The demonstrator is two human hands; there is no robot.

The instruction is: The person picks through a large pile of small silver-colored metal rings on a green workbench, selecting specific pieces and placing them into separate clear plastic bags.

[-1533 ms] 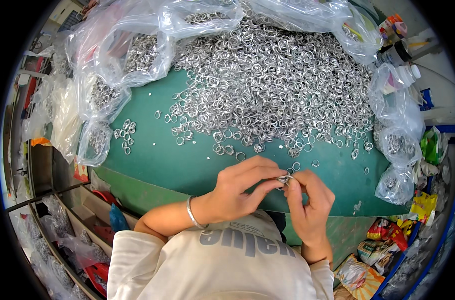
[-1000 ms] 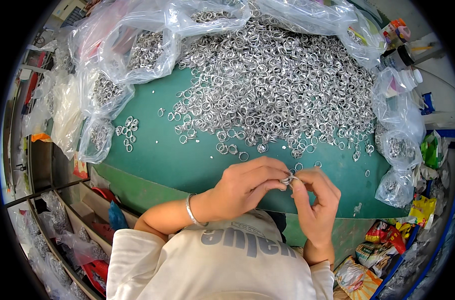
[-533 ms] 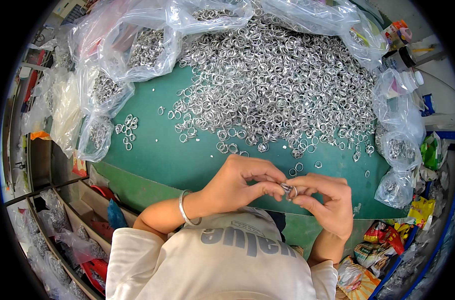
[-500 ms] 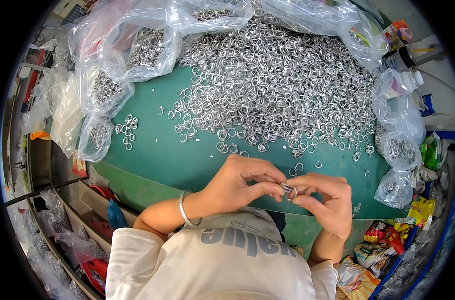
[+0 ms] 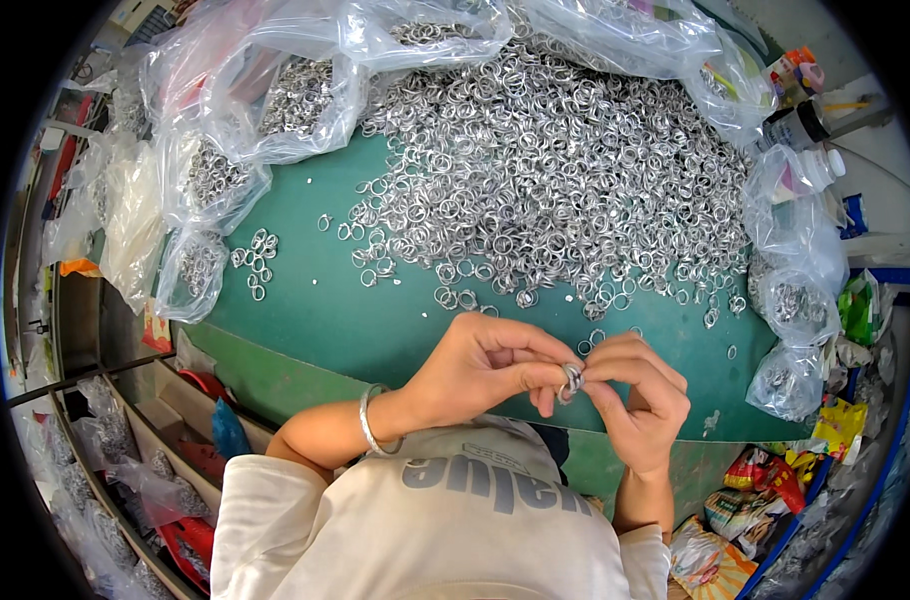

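A person in a pale printed shirt sits at the near edge of a green worktop, both hands raised just above that edge. The left hand, a silver bangle on its wrist, and the right hand meet fingertip to fingertip, thumbs and forefingers pinched shut on a small metal ring held between them; the other fingers curl loosely inward. Whether one ring or several are in the pinch cannot be told.

Just beyond the hands, a few stray rings lie loose on the bare green surface. Toward the left edge a small separate cluster of rings sits apart from the rest. Behind them a broad heap of silver rings covers the middle and far side of the worktop.

Clear plastic bags holding more rings are bunched along the far edge and the far-left corner, and smaller filled bags crowd the right edge. At the far-right corner stand small bottles, and bright wrappers pile up below the near-right corner.
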